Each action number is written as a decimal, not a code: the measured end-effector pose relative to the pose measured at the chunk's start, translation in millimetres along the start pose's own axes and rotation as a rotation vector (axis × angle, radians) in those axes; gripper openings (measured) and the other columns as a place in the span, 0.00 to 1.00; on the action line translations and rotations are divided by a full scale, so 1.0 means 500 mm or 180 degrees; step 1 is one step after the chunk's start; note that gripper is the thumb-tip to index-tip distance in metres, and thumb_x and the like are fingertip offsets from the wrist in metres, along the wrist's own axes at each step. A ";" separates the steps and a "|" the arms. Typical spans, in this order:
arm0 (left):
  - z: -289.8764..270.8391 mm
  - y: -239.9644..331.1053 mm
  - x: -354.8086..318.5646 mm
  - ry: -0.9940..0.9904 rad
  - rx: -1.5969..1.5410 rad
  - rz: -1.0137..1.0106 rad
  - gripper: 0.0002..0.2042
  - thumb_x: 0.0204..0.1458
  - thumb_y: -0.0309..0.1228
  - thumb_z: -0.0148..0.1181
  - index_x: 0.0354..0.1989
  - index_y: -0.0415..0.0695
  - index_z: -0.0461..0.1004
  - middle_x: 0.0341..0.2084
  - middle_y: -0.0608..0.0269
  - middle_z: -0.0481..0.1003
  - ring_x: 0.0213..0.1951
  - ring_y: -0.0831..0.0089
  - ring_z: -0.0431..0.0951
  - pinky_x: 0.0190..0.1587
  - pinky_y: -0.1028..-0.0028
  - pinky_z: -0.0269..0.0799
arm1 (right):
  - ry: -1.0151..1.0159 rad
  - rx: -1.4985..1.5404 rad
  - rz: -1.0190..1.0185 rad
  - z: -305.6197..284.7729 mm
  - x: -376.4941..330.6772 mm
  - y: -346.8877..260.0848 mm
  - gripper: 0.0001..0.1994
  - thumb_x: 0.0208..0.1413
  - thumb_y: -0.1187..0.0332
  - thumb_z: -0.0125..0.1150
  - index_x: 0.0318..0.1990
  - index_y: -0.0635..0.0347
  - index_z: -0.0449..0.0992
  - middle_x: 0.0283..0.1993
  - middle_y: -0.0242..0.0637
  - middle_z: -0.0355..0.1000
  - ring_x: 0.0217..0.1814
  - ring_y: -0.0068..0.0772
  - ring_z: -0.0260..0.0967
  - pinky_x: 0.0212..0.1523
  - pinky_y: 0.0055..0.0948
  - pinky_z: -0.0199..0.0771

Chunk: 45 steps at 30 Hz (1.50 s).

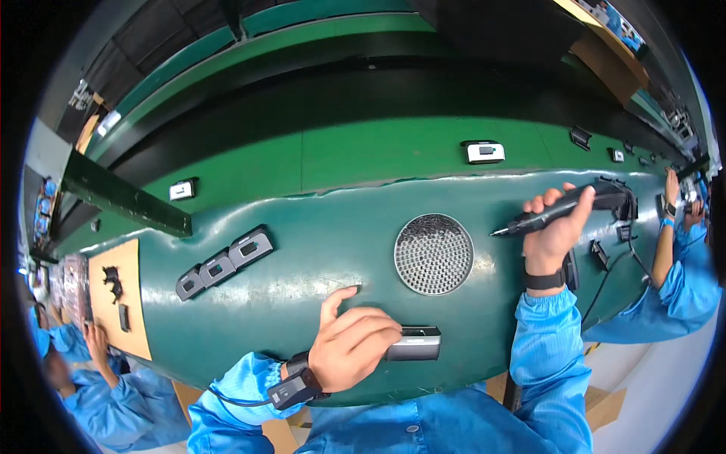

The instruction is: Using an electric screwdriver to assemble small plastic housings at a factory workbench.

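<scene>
My right hand (550,238) is wrapped round a black electric screwdriver (548,214), its bit pointing left above the table. My left hand (355,349) has its fingertips on the left end of a small black-and-silver housing (417,345) lying near the table's front edge. The thumb or a finger stands apart from the housing; what the fingertips do behind it is partly hidden. Between the hands and farther back sits a round dimpled tray (433,293), with small dark pieces gathered at its far side.
Three similar housings (216,268) lie in a slanted row at left. A brown board (134,333) bears black parts. Beyond the table, a green conveyor (363,155) carries white-faced units (484,152). Co-workers (684,280) sit at both sides. A cable (599,293) trails at right.
</scene>
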<state>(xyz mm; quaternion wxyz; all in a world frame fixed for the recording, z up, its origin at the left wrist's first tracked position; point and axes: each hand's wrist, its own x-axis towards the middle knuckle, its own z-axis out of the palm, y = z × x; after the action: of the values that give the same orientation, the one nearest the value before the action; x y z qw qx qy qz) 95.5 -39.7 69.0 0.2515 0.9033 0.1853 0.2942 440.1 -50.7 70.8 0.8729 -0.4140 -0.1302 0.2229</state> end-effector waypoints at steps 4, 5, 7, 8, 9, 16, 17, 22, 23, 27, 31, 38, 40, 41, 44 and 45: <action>-0.013 0.041 0.051 0.0547 0.0038 0.0385 0.16 0.35 0.13 0.63 0.33 0.47 0.78 0.33 0.66 0.83 0.40 0.69 0.83 0.63 0.52 0.62 | 0.0359 0.0160 0.0603 -0.013 0.034 -0.033 0.24 0.66 0.39 0.52 0.44 0.53 0.65 0.25 0.33 0.63 0.24 0.31 0.64 0.29 0.37 0.69; -0.022 0.040 0.069 0.0525 0.0343 0.0286 0.17 0.35 0.12 0.63 0.34 0.47 0.78 0.33 0.65 0.83 0.40 0.68 0.83 0.62 0.51 0.63 | 0.0350 0.0226 0.0581 -0.014 0.037 -0.048 0.24 0.66 0.39 0.52 0.44 0.53 0.65 0.25 0.33 0.63 0.24 0.31 0.64 0.29 0.37 0.69; -0.044 0.029 0.119 0.0683 0.0666 -0.0074 0.19 0.36 0.11 0.63 0.37 0.45 0.78 0.34 0.62 0.82 0.40 0.61 0.83 0.59 0.53 0.68 | 0.0401 0.0447 0.0738 -0.011 0.034 -0.078 0.24 0.65 0.39 0.53 0.44 0.52 0.65 0.25 0.32 0.62 0.24 0.31 0.63 0.29 0.36 0.68; -0.052 0.023 0.157 0.0749 0.0825 -0.0384 0.16 0.40 0.13 0.65 0.38 0.42 0.78 0.34 0.58 0.82 0.40 0.57 0.83 0.55 0.59 0.72 | 0.0501 0.0520 0.0774 -0.009 0.030 -0.096 0.24 0.64 0.38 0.53 0.43 0.51 0.65 0.25 0.32 0.61 0.24 0.30 0.62 0.28 0.35 0.67; -0.057 0.011 0.200 0.0773 0.0720 -0.0845 0.11 0.47 0.17 0.66 0.40 0.39 0.77 0.33 0.55 0.81 0.39 0.59 0.83 0.50 0.66 0.75 | 0.0517 0.0641 0.0808 -0.009 0.026 -0.111 0.24 0.64 0.38 0.53 0.43 0.51 0.65 0.25 0.32 0.61 0.24 0.30 0.61 0.28 0.35 0.66; -0.087 -0.145 0.378 0.0304 0.1317 -0.2085 0.16 0.53 0.30 0.67 0.51 0.43 0.78 0.41 0.51 0.82 0.45 0.54 0.81 0.48 0.55 0.74 | 0.0353 0.1235 0.1221 0.022 -0.031 -0.218 0.24 0.65 0.37 0.49 0.41 0.50 0.66 0.23 0.30 0.60 0.22 0.29 0.60 0.27 0.35 0.65; -0.078 -0.129 0.388 0.0313 0.1317 -0.2055 0.16 0.53 0.30 0.67 0.51 0.43 0.78 0.41 0.51 0.82 0.45 0.54 0.81 0.48 0.55 0.74 | 0.0337 0.1237 0.1223 0.021 -0.030 -0.227 0.24 0.65 0.37 0.49 0.41 0.50 0.66 0.23 0.31 0.60 0.22 0.29 0.60 0.27 0.35 0.65; 0.008 0.066 0.371 0.0799 0.1318 -0.0195 0.17 0.52 0.27 0.66 0.52 0.41 0.77 0.50 0.51 0.77 0.54 0.51 0.74 0.58 0.56 0.67 | 0.0303 0.1167 0.1219 0.013 -0.020 -0.260 0.25 0.66 0.35 0.46 0.42 0.49 0.66 0.22 0.30 0.60 0.21 0.28 0.59 0.27 0.35 0.65; 0.028 0.124 0.362 0.0425 0.0879 -0.0093 0.13 0.51 0.28 0.67 0.46 0.40 0.80 0.44 0.53 0.80 0.51 0.51 0.77 0.57 0.57 0.69 | 0.0211 0.1148 0.1200 0.005 -0.020 -0.260 0.25 0.66 0.34 0.45 0.43 0.49 0.66 0.22 0.29 0.60 0.21 0.28 0.59 0.27 0.35 0.64; 0.077 0.234 0.293 0.0020 -0.0635 -0.0445 0.17 0.48 0.29 0.73 0.46 0.38 0.81 0.42 0.55 0.82 0.44 0.59 0.80 0.50 0.64 0.73 | -0.0147 0.1360 0.1436 0.004 -0.052 -0.243 0.27 0.66 0.32 0.42 0.44 0.46 0.67 0.21 0.28 0.60 0.20 0.28 0.59 0.26 0.35 0.64; 0.110 0.249 0.235 0.0339 -0.1339 -0.1402 0.08 0.50 0.24 0.71 0.38 0.37 0.83 0.32 0.55 0.83 0.33 0.68 0.81 0.38 0.73 0.74 | -0.0553 0.1560 0.1544 0.012 -0.104 -0.211 0.29 0.66 0.31 0.39 0.48 0.48 0.66 0.24 0.32 0.63 0.22 0.32 0.62 0.28 0.39 0.68; 0.113 0.212 0.236 0.0662 0.0883 0.0055 0.11 0.43 0.28 0.72 0.37 0.46 0.82 0.35 0.69 0.80 0.38 0.68 0.77 0.41 0.66 0.69 | -0.0960 0.1127 0.0830 0.005 -0.122 -0.171 0.28 0.69 0.38 0.43 0.53 0.57 0.62 0.29 0.41 0.67 0.27 0.37 0.68 0.34 0.46 0.75; 0.103 0.219 0.241 0.0487 0.1282 0.0202 0.09 0.43 0.28 0.71 0.35 0.47 0.81 0.33 0.71 0.78 0.36 0.70 0.76 0.38 0.67 0.66 | -0.1060 0.1154 0.0802 0.005 -0.124 -0.172 0.27 0.69 0.39 0.46 0.52 0.58 0.62 0.28 0.42 0.67 0.27 0.37 0.69 0.33 0.46 0.75; 0.102 0.221 0.244 0.0481 0.1204 0.0200 0.10 0.39 0.26 0.71 0.32 0.47 0.79 0.30 0.69 0.77 0.35 0.66 0.75 0.36 0.65 0.65 | -0.1182 0.1028 0.0754 0.005 -0.126 -0.172 0.28 0.69 0.40 0.46 0.53 0.59 0.62 0.28 0.42 0.67 0.26 0.37 0.69 0.32 0.46 0.75; 0.082 0.213 0.251 0.0147 0.1067 0.0402 0.09 0.39 0.26 0.71 0.29 0.47 0.77 0.28 0.69 0.75 0.34 0.66 0.74 0.36 0.65 0.64 | -0.1333 0.0769 0.0663 0.008 -0.128 -0.167 0.27 0.68 0.40 0.47 0.53 0.58 0.63 0.28 0.43 0.67 0.25 0.38 0.69 0.29 0.45 0.75; 0.080 0.202 0.250 0.0151 0.1040 0.0409 0.09 0.39 0.26 0.71 0.29 0.47 0.77 0.28 0.69 0.75 0.34 0.66 0.74 0.36 0.65 0.64 | -0.1340 0.0837 0.0794 0.009 -0.128 -0.166 0.27 0.68 0.40 0.47 0.53 0.57 0.63 0.28 0.43 0.66 0.24 0.38 0.69 0.29 0.44 0.75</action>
<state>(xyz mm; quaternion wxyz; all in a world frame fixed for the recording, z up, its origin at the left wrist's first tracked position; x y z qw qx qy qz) 234.2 -74.2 152.6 0.0776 0.9349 0.1784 0.2968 406.1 -125.8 135.6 0.8387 -0.2545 -0.2266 0.4247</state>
